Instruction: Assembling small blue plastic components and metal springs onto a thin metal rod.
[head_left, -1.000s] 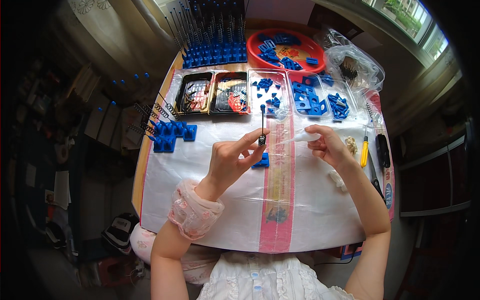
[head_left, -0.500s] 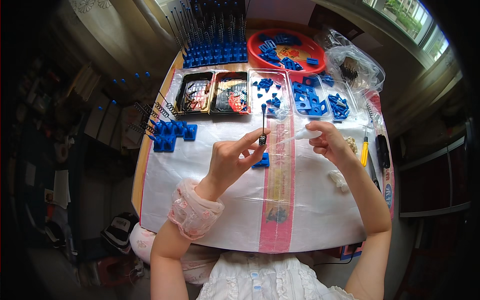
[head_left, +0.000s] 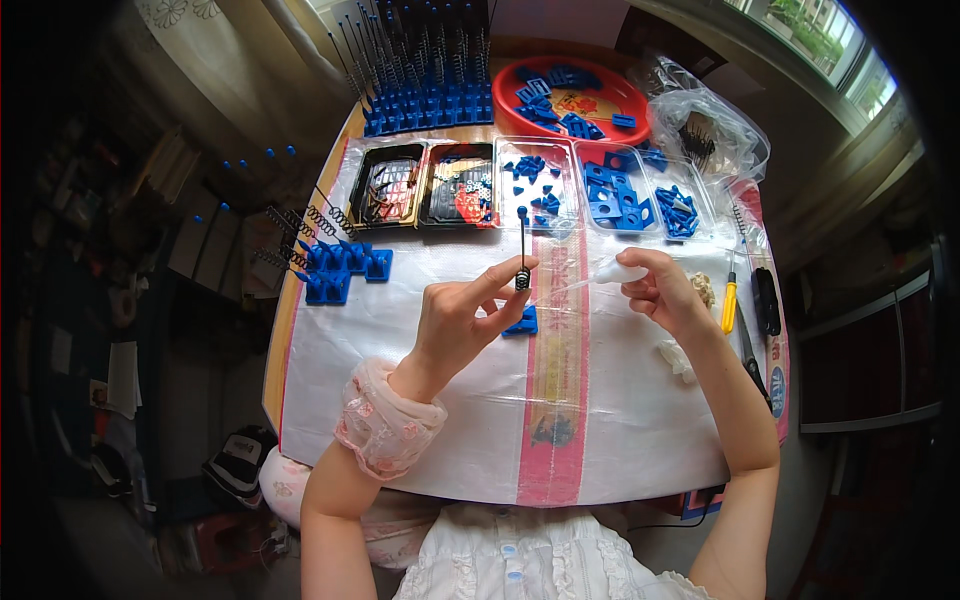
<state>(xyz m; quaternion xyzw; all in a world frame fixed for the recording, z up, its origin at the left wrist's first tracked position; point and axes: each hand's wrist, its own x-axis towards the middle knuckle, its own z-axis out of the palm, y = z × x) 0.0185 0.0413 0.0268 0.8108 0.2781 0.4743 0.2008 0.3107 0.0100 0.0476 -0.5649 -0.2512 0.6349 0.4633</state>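
Observation:
Between the thumb and forefinger of my left hand point(head_left: 452, 318), a small black coil spring point(head_left: 523, 279) is pinched. From its top a thin dark rod rises upright to a blue ball tip point(head_left: 522, 213). Just below and beyond those fingers, a blue plastic base point(head_left: 522, 321) lies on the table cover, partly hidden. My right hand point(head_left: 657, 288) grips a small white squeeze bottle point(head_left: 618, 269). Its long thin clear nozzle points left toward the spring, and its tip is hard to make out near my left fingertips.
Several blue bases with springs and rods point(head_left: 340, 268) stand at left, more at the back point(head_left: 425, 105). Black trays point(head_left: 425, 222) and clear trays point(head_left: 570, 222) of small parts line the middle. Behind sits a red basin point(head_left: 640, 100). A yellow-handled screwdriver point(head_left: 729, 303) lies at right.
The spring with its rod has shifted very slightly left along with my left hand. My right hand and the bottle have hardly moved.

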